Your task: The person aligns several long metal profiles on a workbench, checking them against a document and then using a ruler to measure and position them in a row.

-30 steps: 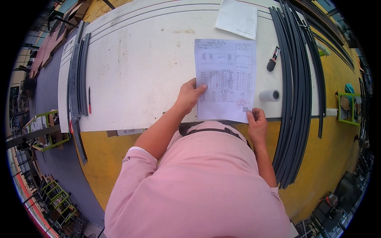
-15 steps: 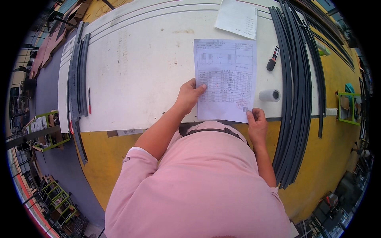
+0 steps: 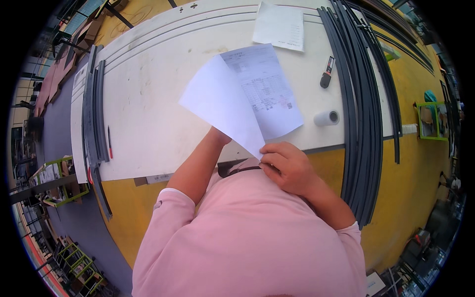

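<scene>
My right hand (image 3: 287, 166) pinches the lower right corner of a white paper sheet (image 3: 225, 101) between thumb and fingers. That sheet is folded over to the left with its blank side showing. Beneath it lies a printed sheet (image 3: 267, 91) with a table of small text and a reddish stamp. My left hand (image 3: 221, 136) reaches under the turned sheet, which hides its fingers. Both papers are over the white tabletop (image 3: 153, 99), near its front edge.
Beyond the papers lies a white notepad (image 3: 279, 27). To the right are a black utility knife (image 3: 327, 73), a white roll (image 3: 326, 118) and long dark grey strips (image 3: 358, 114). More strips (image 3: 94, 114) and a red-and-black pen (image 3: 110, 142) lie at the left.
My right hand has moved left and turned the top sheet's corner over, uncovering another printed sheet. The left hand, whose thumb showed on the paper, is now mostly covered.
</scene>
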`<state>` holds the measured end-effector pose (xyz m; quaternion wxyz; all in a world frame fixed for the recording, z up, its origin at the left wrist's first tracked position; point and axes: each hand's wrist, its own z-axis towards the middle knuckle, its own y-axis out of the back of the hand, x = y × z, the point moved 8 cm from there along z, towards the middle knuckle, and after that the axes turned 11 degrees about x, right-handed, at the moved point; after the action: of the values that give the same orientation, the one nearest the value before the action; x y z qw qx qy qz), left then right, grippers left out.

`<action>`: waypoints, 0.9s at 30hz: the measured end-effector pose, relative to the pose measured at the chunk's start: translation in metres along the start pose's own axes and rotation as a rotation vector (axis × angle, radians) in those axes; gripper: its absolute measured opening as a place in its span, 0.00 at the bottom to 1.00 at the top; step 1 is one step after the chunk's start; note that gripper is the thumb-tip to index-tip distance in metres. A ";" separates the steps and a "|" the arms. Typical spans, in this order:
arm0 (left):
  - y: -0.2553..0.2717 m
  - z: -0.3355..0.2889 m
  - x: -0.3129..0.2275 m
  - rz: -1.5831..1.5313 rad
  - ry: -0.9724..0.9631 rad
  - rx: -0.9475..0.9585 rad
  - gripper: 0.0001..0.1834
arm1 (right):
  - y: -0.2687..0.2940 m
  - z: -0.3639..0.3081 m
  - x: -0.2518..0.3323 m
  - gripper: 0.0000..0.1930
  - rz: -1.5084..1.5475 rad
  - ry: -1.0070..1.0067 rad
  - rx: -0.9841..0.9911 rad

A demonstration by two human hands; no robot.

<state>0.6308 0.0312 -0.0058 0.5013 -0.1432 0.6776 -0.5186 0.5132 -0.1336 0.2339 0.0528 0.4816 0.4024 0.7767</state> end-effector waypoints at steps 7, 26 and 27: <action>-0.001 0.019 -0.005 -0.083 -0.063 -0.100 0.24 | -0.009 0.022 0.021 0.07 -0.006 0.102 0.023; 0.002 0.029 -0.020 -0.108 -0.068 -0.130 0.23 | -0.016 0.037 0.010 0.06 -0.010 0.039 0.061; 0.004 0.031 -0.022 -0.109 -0.068 -0.131 0.23 | -0.016 0.039 0.009 0.06 -0.011 0.036 0.056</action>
<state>0.6679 0.0312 0.0041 0.4848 -0.2301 0.6839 -0.4943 0.5345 -0.0957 0.2381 0.0362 0.4666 0.4274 0.7735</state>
